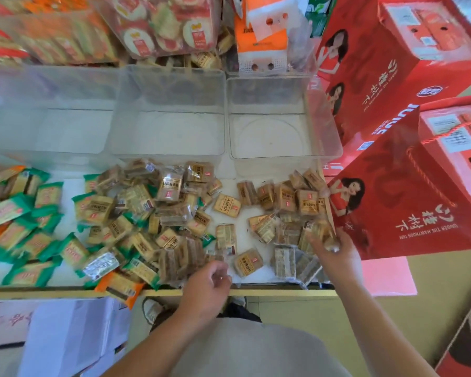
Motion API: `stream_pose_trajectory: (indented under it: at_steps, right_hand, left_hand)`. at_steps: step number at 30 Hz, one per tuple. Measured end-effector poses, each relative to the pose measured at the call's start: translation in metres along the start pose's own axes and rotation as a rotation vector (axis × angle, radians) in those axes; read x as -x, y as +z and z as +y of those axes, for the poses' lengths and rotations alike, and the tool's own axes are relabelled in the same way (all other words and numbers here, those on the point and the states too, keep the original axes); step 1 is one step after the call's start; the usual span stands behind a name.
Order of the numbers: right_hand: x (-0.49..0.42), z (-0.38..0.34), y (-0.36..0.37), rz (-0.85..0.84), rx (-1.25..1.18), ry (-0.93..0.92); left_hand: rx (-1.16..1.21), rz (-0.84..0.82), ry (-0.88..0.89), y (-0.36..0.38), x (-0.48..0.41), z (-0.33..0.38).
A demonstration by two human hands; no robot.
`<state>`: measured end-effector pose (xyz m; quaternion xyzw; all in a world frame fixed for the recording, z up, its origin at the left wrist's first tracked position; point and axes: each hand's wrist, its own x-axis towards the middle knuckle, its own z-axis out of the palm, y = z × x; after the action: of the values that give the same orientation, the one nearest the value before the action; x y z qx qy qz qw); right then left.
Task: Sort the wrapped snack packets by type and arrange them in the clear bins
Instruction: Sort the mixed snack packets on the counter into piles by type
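The right hand (335, 251) clutches brown packets (321, 235); left hand (206, 285) curls, grip unclear. Overfull grasp may spill packets short of the clear bin (269, 137).

Upper body: plain grey top (245, 349), short-cut enough to leave both forearms bare. Left hand (207, 284) and right hand (335, 254): bare. Legs: dark trousers (239, 312), showing as a narrow band past the top's hem. Feet: one shoe (151, 308) in view, left of the trousers, with a pale upper and a darker edge; finer detail is blurred.
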<state>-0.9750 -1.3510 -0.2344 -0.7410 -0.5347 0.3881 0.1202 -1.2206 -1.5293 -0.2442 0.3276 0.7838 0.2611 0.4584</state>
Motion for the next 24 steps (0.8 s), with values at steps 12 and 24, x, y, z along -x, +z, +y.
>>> stream_pose_trajectory:
  at_steps: [12, 24]
  right_hand:
    - [0.012, 0.013, -0.004, -0.084, 0.048, -0.036]
    - [0.094, -0.037, 0.092, -0.469, 0.140, -0.356]
  left_hand:
    - [0.009, -0.019, -0.055, 0.000, 0.008, -0.029]
    - [0.129, -0.005, -0.060, -0.018, 0.018, -0.034]
